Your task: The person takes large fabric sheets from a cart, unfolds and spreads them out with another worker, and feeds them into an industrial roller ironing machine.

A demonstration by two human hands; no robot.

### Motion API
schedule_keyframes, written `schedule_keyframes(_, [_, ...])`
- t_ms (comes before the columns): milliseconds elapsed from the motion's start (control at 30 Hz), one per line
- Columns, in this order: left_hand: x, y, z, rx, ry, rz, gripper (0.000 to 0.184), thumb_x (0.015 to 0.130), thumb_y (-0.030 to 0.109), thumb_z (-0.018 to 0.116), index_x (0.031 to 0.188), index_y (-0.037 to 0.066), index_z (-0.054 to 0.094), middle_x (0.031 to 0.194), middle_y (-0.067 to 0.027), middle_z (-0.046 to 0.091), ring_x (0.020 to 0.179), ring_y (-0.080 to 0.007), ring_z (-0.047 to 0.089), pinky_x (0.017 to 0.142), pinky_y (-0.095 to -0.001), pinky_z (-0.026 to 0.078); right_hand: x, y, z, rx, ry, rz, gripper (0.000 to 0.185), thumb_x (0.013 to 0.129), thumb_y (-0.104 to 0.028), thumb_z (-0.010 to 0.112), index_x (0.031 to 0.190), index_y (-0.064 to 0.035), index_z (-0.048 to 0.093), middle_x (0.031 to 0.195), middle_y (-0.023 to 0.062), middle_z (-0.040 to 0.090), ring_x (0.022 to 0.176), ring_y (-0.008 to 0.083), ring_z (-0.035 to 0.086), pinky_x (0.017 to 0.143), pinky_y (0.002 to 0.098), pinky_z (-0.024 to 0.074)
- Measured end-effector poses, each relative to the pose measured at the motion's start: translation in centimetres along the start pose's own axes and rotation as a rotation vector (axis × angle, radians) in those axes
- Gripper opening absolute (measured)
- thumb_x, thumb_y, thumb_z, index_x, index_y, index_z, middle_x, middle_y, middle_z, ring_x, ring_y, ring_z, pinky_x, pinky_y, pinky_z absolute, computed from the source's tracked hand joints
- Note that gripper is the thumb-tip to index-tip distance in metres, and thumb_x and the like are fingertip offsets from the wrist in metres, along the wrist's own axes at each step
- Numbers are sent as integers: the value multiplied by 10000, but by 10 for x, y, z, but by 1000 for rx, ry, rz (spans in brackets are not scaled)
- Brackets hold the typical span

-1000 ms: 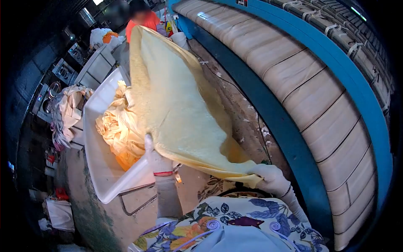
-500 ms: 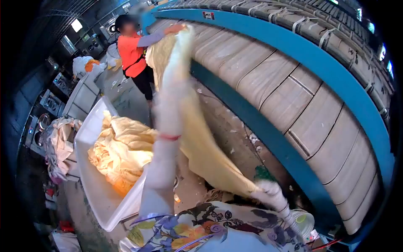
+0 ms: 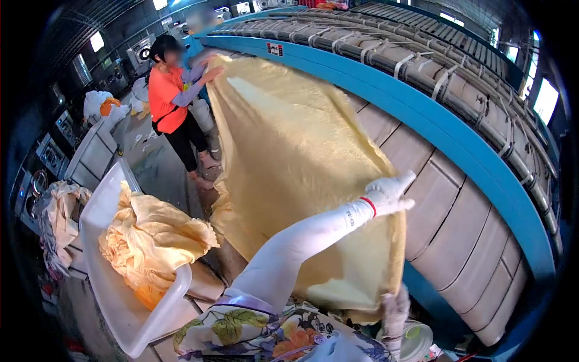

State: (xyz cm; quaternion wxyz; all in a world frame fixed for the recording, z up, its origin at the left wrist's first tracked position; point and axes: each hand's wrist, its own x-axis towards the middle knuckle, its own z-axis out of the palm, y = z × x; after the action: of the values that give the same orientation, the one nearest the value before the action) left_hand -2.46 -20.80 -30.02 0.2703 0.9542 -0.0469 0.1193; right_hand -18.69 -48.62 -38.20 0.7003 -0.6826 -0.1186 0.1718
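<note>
A large pale-yellow cloth [image 3: 289, 151] is spread from the far end of the padded belt down towards me, its right part lying over the belt. My left hand [image 3: 389, 194], in a white glove with a red cuff band, is over the cloth's right edge, fingers stretched out and apart. Low at the near corner, my right hand [image 3: 395, 308], also gloved in white and blurred, appears closed on the cloth's edge. A co-worker in an orange shirt [image 3: 166, 99] has both hands on the cloth's far corner.
A white plastic tub [image 3: 99, 259] at the left holds crumpled yellow-orange cloth [image 3: 157, 235]. The blue-framed machine [image 3: 386, 90] with its padded belt [image 3: 452, 223] runs along the right. A pale bucket [image 3: 416, 341] stands by my right hand. More laundry [image 3: 63, 217] lies farther left.
The cloth has gone from a hanging, bunched strip to a wide sheet partly over the belt. My left hand has swung right and down and come open. My right hand is slightly lower.
</note>
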Motion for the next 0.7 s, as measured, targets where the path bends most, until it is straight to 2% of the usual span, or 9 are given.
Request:
schedule_keyframes(67, [-7,8,2,-29,-27,83,768,848,489,596,1459,124,309,1260,-214,564,1035,-391,604,881,-475,473,30,-8,-19,-398,240,-293,491,876,12,534,1358,33,444,1268,159,569,1162,253,546,1000,359,432])
schedule_keyframes(133, [-25,10,17,-93,109,214,764,848,427,631,1467,128,296,1217,-192,579,1047,-369,584,884,-466,465,54,-27,-41,-282,291,-308,538,883,-4,499,1410,35,398,1331,152,538,1215,232,506,1047,324,376])
schedule_keyframes(267, [-107,33,0,-113,230,326,666,860,378,640,1432,159,381,1171,-130,618,903,-330,647,757,-428,516,106,-47,-110,-292,-8,-225,383,850,19,514,1225,41,592,1206,124,624,1105,213,580,983,316,433])
schedule_keyframes(333, [-147,13,9,-299,-153,202,505,891,364,613,1349,185,499,1138,-80,644,841,-307,662,711,-428,524,131,-53,-132,-572,-25,-228,333,845,17,525,1158,20,641,1109,94,665,1021,193,613,932,311,465])
schedule_keyframes(400, [-198,-3,8,-297,-290,24,406,911,364,595,1277,191,567,1130,-68,651,917,-282,657,776,-408,521,153,-70,-140,-702,-1,-256,309,853,10,522,1131,12,656,1066,86,678,990,179,621,914,304,474])
schedule_keyframes(533, [-317,-45,36,-523,-227,-492,380,916,377,605,1224,155,592,1172,-95,638,1067,-249,618,889,-338,485,216,-78,-171,-987,118,-288,291,879,-51,521,1132,-6,659,1067,126,694,1005,212,643,922,320,481])
schedule_keyframes(633, [-384,-40,47,-706,-21,-811,390,916,385,562,1162,88,621,1135,-135,653,1017,-260,636,887,-351,486,267,-75,-192,-1134,107,-373,360,868,-107,499,1191,-12,626,1201,195,631,1140,303,596,997,379,453])
schedule_keyframes(667, [-396,-39,57,-665,39,-808,396,910,378,566,1167,81,619,1131,-142,654,1022,-263,635,888,-349,486,252,-108,-147,-1333,212,-192,379,859,-118,527,1218,-32,613,1199,187,630,1132,318,590,1007,382,443])
schedule_keyframes(700, [-407,-42,69,-626,90,-809,402,905,372,570,1171,74,616,1128,-149,655,1027,-265,634,890,-347,486,278,-89,-165,-1678,263,-265,381,849,-131,554,1217,-53,617,1144,174,654,1104,348,589,987,406,456])
